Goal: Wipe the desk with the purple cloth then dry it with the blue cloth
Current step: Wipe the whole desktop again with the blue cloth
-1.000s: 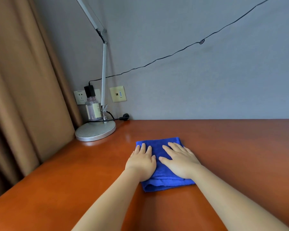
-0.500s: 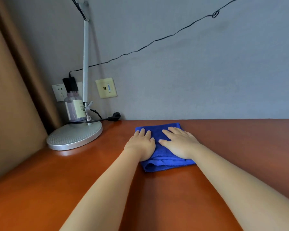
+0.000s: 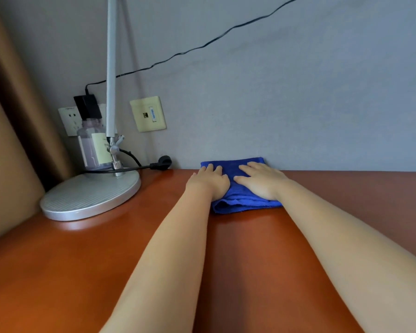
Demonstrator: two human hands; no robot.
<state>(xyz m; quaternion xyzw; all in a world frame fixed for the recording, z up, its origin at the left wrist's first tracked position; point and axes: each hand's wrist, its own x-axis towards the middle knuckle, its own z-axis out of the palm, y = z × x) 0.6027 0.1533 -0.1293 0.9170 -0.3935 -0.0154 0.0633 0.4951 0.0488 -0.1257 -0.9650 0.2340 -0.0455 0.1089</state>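
Drying step, I judge: the left hand [image 3: 210, 182] and right hand [image 3: 262, 180] press flat, fingers straight, gripping nothing, on the blue cloth [image 3: 238, 203] at the wall. Next likely calls for sweeping it across the remaining worktop [image 3: 346, 195].

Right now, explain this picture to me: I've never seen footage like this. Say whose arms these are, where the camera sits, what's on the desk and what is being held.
There is no machine here. The picture comes from a wide-angle camera worn on a person's head, looking forward and down, so the two bare arms are the wearer's own. The left hand and right hand lie flat, side by side, pressing on a folded blue cloth at the back of the desk, against the wall. Nothing is gripped; the fingers are straight. To the left stands a desk lamp on a round silver base, with a clear bottle behind its pole. A black cable runs across the base. No purple cloth shows.
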